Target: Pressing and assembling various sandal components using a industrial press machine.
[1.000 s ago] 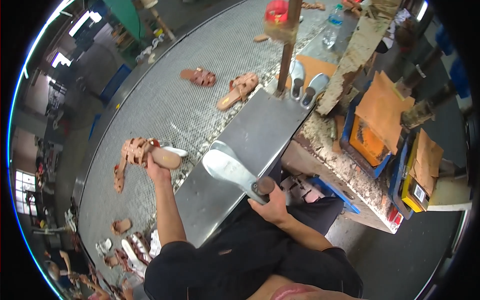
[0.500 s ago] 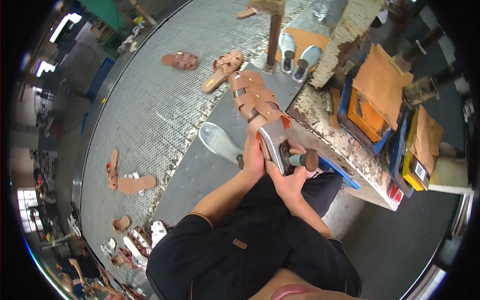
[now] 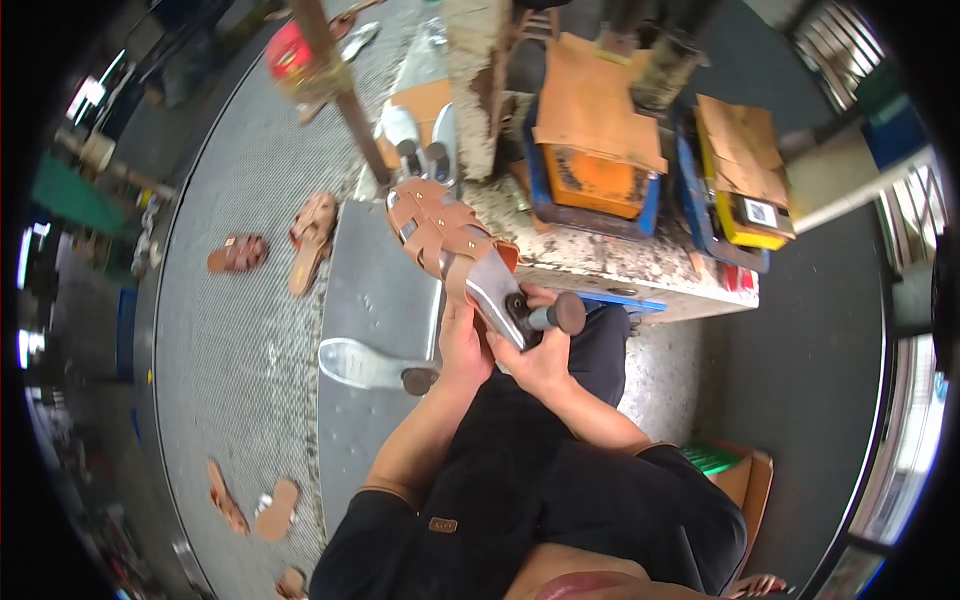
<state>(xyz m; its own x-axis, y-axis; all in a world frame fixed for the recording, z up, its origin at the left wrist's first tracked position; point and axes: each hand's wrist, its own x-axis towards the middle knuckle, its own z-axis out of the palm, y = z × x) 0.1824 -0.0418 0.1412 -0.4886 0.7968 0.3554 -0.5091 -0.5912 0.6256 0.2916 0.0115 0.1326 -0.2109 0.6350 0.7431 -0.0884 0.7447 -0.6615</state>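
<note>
I hold a metal shoe last [image 3: 498, 293] up in front of me, with a brown strappy sandal upper [image 3: 435, 226] pulled over its front. My right hand [image 3: 541, 356] grips the last from below, by its heel end and round knob. On the left side of the last, my left hand [image 3: 462, 340] presses against the sandal's straps. A second bare metal last [image 3: 368, 365] lies flat on the grey metal worktop [image 3: 370, 300], just left of my hands.
Two more lasts [image 3: 415, 130] stand at the worktop's far end beside a thin post [image 3: 340, 90]. Brown sandals [image 3: 312, 240] and soles [image 3: 275, 510] lie on the mesh surface at left. Orange and blue crates [image 3: 600, 170] sit on a crusted bench ahead.
My left hand fetched the brown sandal from the mesh at left and brought it onto the last that my right hand lifted off the worktop. Both hands now hold it higher.
</note>
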